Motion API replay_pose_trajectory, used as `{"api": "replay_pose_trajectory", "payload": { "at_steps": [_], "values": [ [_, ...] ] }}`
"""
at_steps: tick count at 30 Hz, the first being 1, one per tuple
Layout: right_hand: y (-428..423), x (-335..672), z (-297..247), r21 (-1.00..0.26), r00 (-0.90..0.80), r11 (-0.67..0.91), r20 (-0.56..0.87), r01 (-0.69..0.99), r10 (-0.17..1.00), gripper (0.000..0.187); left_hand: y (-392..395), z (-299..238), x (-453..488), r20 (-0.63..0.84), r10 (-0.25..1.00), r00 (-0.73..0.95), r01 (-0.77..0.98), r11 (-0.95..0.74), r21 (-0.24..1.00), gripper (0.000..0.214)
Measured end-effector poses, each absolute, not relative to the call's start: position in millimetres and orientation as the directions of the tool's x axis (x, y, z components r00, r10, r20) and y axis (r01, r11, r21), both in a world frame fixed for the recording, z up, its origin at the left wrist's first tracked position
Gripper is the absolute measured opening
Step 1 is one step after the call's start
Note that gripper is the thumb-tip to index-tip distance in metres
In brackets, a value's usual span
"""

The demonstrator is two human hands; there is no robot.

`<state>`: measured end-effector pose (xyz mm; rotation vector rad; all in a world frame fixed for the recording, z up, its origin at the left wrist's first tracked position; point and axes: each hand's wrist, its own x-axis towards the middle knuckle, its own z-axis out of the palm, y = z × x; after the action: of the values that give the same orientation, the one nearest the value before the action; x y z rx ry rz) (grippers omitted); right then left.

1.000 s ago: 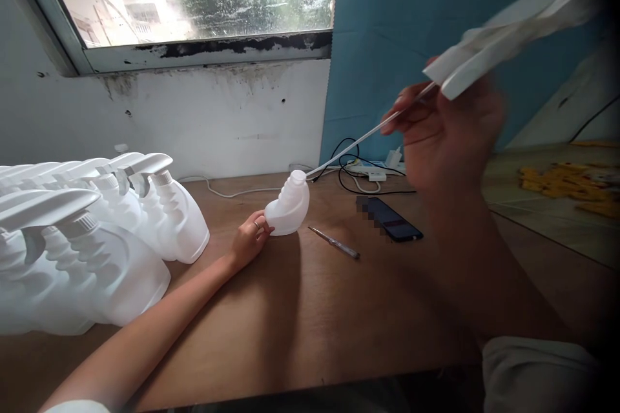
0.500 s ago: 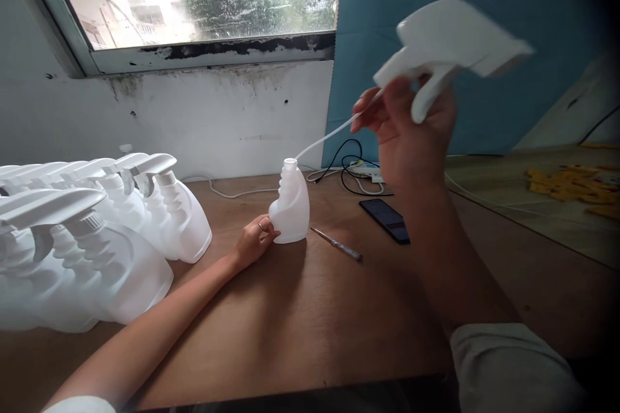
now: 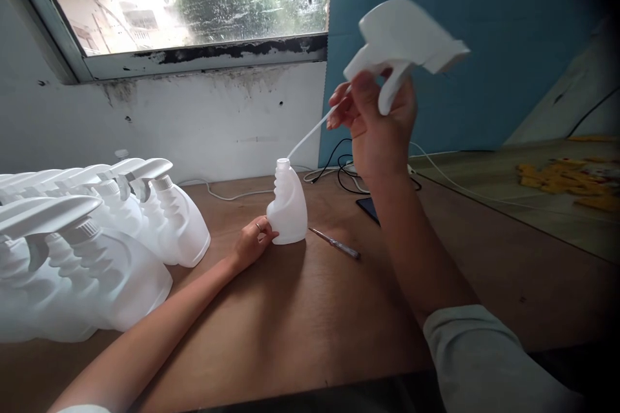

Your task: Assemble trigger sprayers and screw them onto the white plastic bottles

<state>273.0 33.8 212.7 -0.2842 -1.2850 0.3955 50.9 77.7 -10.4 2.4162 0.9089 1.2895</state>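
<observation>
A translucent white spray bottle (image 3: pixel 289 210) stands upright on the table, its neck uncovered. My left hand (image 3: pixel 253 240) grips its lower left side, fingers closed against the base. Raised to the upper right, my right hand (image 3: pixel 380 122) holds a white trigger sprayer head (image 3: pixel 402 32) with its nozzle pointing right. From the head a thin dip tube (image 3: pixel 310 134) slants down to the left, and its lower end is at the bottle's mouth. How far it reaches inside I cannot tell. A screwdriver (image 3: pixel 335 243) lies just right of the bottle.
Several white spray bottles with heads fitted (image 3: pixel 179 219) stand in rows at the left. Behind my right forearm are a phone (image 3: pixel 368 208) and tangled black and white cables (image 3: pixel 346 168). A window (image 3: pixel 194 0) and a blue curtain (image 3: pixel 484 6) are at the back.
My right hand has moved left and slightly nearer the bottle with the sprayer head, and the tube runs steeper. My left hand and the bottle stay in place.
</observation>
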Motion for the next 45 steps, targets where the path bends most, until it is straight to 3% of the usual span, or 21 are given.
{"api": "replay_pose_trajectory", "payload": {
  "at_steps": [4,10,16,23,29,33,38,45],
  "values": [
    [31,276,216,-0.357,0.349,0.93,0.863,-0.093,0.366,0.033,76,-9,51,0.639,0.608,0.471,0.379,-0.793,0.476,0.021],
    [33,268,211,-0.362,0.165,0.916,0.906,-0.174,0.389,0.029,76,-9,51,0.633,0.628,0.453,0.406,-0.777,0.481,0.021],
    [24,269,217,-0.372,0.343,0.921,0.856,-0.113,0.388,0.037,71,-5,51,0.643,0.579,0.501,0.395,-0.814,0.425,0.019],
    [12,266,216,-0.477,0.184,0.875,0.855,-0.085,0.484,0.038,70,-6,51,0.623,0.591,0.511,0.435,-0.804,0.406,0.018],
    [18,265,212,-0.429,0.177,0.887,0.872,-0.169,0.456,0.032,69,-6,50,0.64,0.562,0.524,0.431,-0.823,0.37,0.015],
    [23,267,209,-0.492,0.057,0.851,0.859,-0.184,0.509,0.029,71,-6,51,0.631,0.596,0.496,0.433,-0.8,0.416,0.019],
    [23,272,212,-0.509,0.168,0.816,0.81,-0.273,0.562,0.04,72,-7,51,0.645,0.576,0.502,0.416,-0.815,0.404,0.017],
    [16,264,214,-0.552,0.146,0.797,0.792,-0.244,0.593,0.048,69,-5,51,0.654,0.55,0.52,0.434,-0.829,0.353,0.015]
  ]
}}
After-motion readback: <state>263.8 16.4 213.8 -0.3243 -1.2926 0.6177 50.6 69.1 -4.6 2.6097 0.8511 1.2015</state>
